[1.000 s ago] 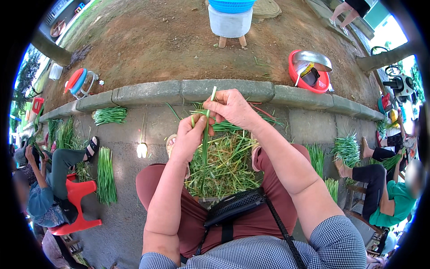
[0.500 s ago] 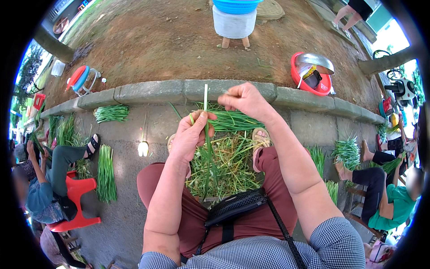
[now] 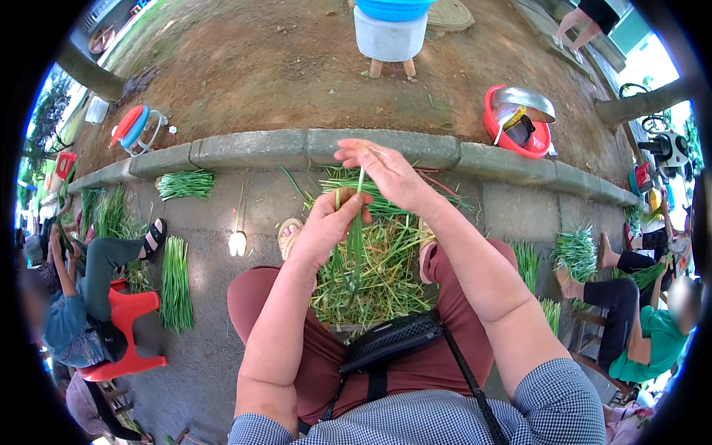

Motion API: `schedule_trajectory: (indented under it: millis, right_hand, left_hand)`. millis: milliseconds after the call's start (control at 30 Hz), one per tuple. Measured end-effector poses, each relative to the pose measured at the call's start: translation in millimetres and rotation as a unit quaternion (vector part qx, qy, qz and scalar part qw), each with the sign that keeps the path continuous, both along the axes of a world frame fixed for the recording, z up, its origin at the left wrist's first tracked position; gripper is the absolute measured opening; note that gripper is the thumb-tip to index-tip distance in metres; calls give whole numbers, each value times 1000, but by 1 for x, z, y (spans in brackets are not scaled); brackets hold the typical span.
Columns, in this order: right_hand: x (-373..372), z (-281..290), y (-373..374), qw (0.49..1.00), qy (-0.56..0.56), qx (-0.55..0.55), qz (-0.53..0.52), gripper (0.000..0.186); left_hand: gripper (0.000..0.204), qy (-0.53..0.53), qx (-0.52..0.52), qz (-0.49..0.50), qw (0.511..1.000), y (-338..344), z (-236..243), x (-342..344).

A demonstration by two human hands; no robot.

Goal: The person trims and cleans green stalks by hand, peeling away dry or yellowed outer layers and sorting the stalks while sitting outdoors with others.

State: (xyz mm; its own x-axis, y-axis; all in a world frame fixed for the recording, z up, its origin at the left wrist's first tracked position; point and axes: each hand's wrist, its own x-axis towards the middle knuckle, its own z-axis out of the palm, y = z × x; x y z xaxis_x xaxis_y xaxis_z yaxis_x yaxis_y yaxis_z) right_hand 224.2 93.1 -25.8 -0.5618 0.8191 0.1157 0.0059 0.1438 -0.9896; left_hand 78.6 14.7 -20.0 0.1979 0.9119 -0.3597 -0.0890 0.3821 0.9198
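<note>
Upright between my knees is a slim scallion [image 3: 361,181], white at its top end, with long green leaves hanging down. My left hand [image 3: 332,216] pinches it partway along between thumb and fingers. A thin pale-green strand also sticks up from that grip. Across the white tip lies my right hand [image 3: 389,175], fingers stretched out to the left; the palm side is hidden. Under both hands spreads a loose heap of yellow-green leaf trimmings [image 3: 397,271]. Just beyond it lies a bunch of green scallions [image 3: 382,202], partly covered by my hands.
A stone curb [image 3: 259,147] runs across ahead. Bundled scallions [image 3: 176,282] lie at left, with more bundles [image 3: 575,248] at right. Beyond the curb are a red basin [image 3: 526,141] and a white-sided stool [image 3: 389,37] bearing a blue basket. Seated people work on both sides.
My right hand has moved left and its closed fingers have straightened over the white tip. My left hand has shifted slightly right with the scallion.
</note>
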Motion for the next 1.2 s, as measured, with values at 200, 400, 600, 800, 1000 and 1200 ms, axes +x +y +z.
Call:
schedule_trajectory:
  millis: [200, 400, 600, 800, 1000, 1200]
  right_hand:
    - [-9, 22, -15, 964, -182, -148, 125, 46]
    - [12, -3, 14, 997, -67, -24, 43, 43]
    - [13, -7, 10, 987, -157, 30, 17, 74]
    - [-20, -25, -22, 973, -194, 17, 127, 68]
    - [-32, -9, -25, 968, -125, -213, 52, 34]
    - [33, 17, 39, 880, 293, -373, -24, 42]
  left_hand:
    - [26, 45, 16, -5, 999, 3, -10, -4]
    - [29, 38, 101, 118, 987, 12, -1, -16]
    - [24, -166, 149, 239, 945, 17, -5, -28]
    - [21, -263, 197, 197, 924, 20, -9, -32]
    - [32, -290, 224, 279, 888, 20, 8, -25]
    - [37, -172, 125, 235, 949, 17, 2, -30]
